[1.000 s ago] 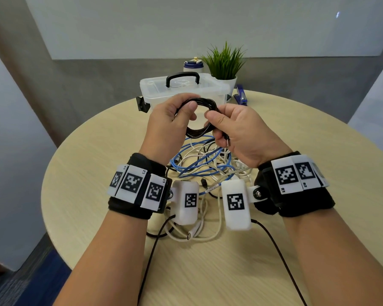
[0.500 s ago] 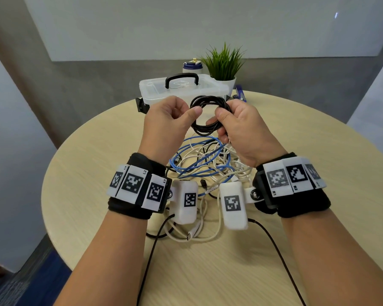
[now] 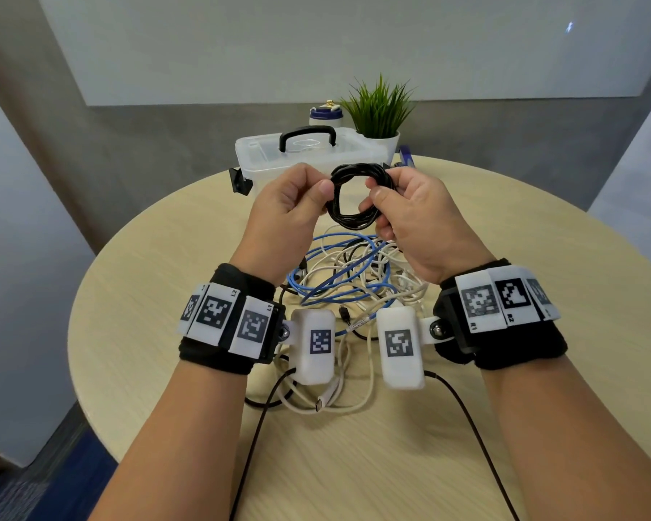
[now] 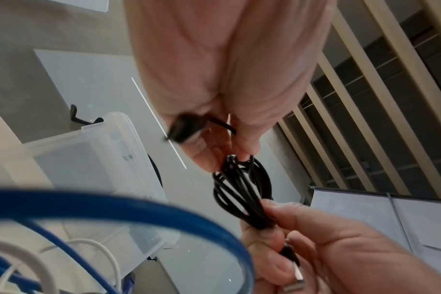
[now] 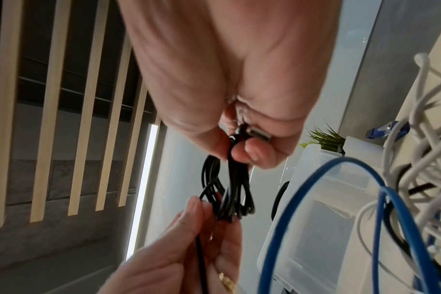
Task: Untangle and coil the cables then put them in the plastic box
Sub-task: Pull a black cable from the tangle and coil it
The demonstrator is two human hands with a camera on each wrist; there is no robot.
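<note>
Black coiled cable (image 3: pixel 356 197) is held above the table (image 3: pixel 542 257): left hand (image 3: pixel 284 216) pinches one side, right hand (image 3: pixel 416 220) grips the other. Below the grip lies the blue-and-white cable tangle (image 3: pixel 348 280). Beyond the grip stands the lidded plastic box (image 3: pixel 264 159).

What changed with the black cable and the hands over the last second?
The black coil rose slightly and opened into a rounder ring; the right hand shifted its grip to the ring's right side. The left hand still pinches the left side. Box and cable pile unchanged.
</note>
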